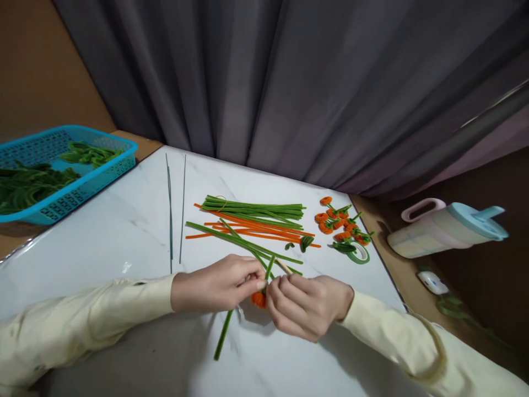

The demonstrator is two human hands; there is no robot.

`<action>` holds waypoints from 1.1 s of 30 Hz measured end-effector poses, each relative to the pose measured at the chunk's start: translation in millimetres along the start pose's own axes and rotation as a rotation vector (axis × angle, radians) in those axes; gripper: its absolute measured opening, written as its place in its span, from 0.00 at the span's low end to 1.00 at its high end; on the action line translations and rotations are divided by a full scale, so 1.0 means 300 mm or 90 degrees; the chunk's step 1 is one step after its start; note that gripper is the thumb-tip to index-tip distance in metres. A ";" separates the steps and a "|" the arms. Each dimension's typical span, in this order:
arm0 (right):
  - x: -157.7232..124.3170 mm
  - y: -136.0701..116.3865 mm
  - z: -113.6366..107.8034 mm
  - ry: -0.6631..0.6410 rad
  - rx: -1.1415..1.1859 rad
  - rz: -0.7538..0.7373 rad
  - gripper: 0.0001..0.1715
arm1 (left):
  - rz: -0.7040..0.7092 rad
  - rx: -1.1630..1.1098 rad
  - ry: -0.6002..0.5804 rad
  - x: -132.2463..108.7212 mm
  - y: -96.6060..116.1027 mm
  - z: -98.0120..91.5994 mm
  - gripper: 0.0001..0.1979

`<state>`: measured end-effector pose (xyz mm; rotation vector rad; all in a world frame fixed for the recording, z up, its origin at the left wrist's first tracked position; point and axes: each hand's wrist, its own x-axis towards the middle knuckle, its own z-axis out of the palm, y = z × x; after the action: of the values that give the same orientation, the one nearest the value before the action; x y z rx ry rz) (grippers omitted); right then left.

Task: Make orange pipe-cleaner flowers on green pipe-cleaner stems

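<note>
My left hand (231,284) is closed, thumb and forefinger pinching a green pipe cleaner (270,268) just above a small orange pipe-cleaner coil (258,300). A green length (223,336) sticks out below that hand; whether it is the same piece is hidden. Close beside it, my right hand (308,303) is curled around a pale thin stick (283,267), whose upper end shows above the fingers. The right fingertips almost touch the coil and partly cover it. Just beyond both hands lie loose green pipe cleaners (243,242) and orange pipe cleaners (256,229).
A bundle of green pipe cleaners (256,209) lies farther back. At right are several orange coils with green stems (341,222) and a tape roll (362,252). Thin wires (182,209) lie left. A blue basket (88,177), a tumbler (433,231) and a white device (432,282) flank the table.
</note>
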<state>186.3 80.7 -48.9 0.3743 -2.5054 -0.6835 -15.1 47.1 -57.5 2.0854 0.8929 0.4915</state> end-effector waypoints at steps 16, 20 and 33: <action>0.122 -0.103 -0.007 0.122 0.905 1.251 0.21 | 0.409 0.663 0.382 -0.012 -0.052 0.025 0.12; 0.115 -0.107 0.010 0.096 0.867 1.270 0.17 | 0.414 0.675 0.374 -0.010 -0.058 0.034 0.11; 0.111 -0.158 0.079 0.111 0.275 0.840 0.12 | 0.182 0.401 0.241 -0.024 -0.028 0.035 0.12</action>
<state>151.9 37.7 -78.4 -0.9733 -2.0766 0.3989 -17.3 40.0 -70.9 2.7754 1.0653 0.8618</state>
